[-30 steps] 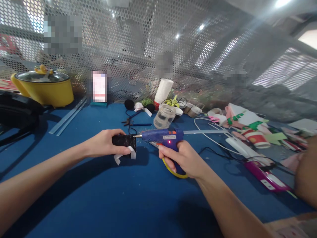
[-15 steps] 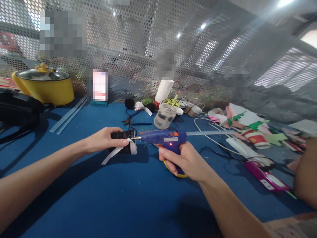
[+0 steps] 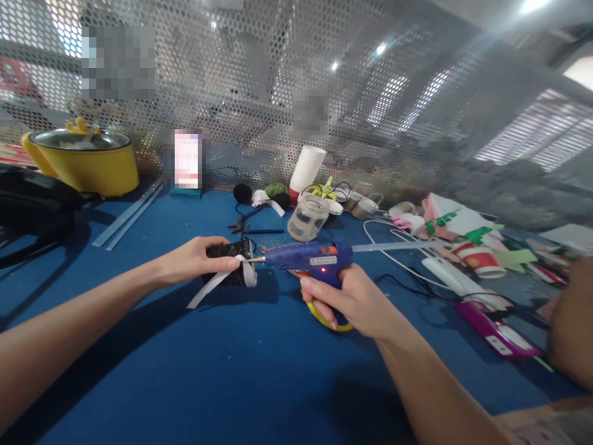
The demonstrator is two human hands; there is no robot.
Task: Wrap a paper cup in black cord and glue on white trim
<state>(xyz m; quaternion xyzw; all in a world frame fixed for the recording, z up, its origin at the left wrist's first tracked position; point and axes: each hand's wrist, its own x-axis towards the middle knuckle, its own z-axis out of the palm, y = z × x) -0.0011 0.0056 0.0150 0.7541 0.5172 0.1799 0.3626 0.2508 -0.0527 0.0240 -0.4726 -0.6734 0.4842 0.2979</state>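
My left hand (image 3: 197,262) grips a small black glittery cylinder (image 3: 229,262) lying on its side above the blue table (image 3: 231,371). A white ribbon (image 3: 217,282) loops over its end and trails down to the left. My right hand (image 3: 349,296) is wrapped round the handle of a blue hot glue gun (image 3: 308,256) with a yellow trigger guard and a lit red lamp. A clear glue stick (image 3: 393,247) juts from its rear. The metal nozzle touches the ribbon at the cylinder's right end.
Behind the hands are a clear jar (image 3: 308,217), a stack of white cups (image 3: 306,168), pliers (image 3: 243,227) and pompoms. A yellow pot (image 3: 83,157) stands far left. Paper scraps, a red cup (image 3: 477,259), a white cable and a purple phone (image 3: 493,330) crowd the right. Mesh screen behind.
The black cylinder has been turned in my left hand and the ribbon now trails out to the left. The glue gun nozzle has closed onto the ribbon's loop.
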